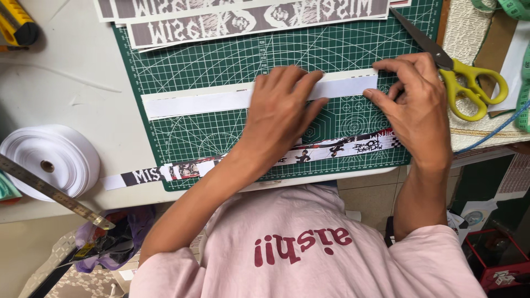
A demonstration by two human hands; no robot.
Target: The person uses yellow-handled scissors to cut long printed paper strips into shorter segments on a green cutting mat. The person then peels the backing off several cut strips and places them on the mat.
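Nearest: a printed strip (337, 149) lies along the near edge of the green cutting mat (182, 66), running left-right, partly under the left forearm.

Mid-mat: a white strip (221, 101) lies flat, long axis left-right, tilted slightly up to the right. Left hand (281, 113) flat on it right of its middle, fingers spread and pressing down, not clenched. Right hand (417, 102) at the strip's right end; thumb and forefinger pinch that end. The free length runs away to the left of both hands; left hand is the nearer to it.

Far: more printed strips (254, 16) at the mat's far edge. Yellow-handled scissors (469, 83) just right of the right hand. White ribbon roll (49, 160) and steel ruler (55, 193) well left, off the mat
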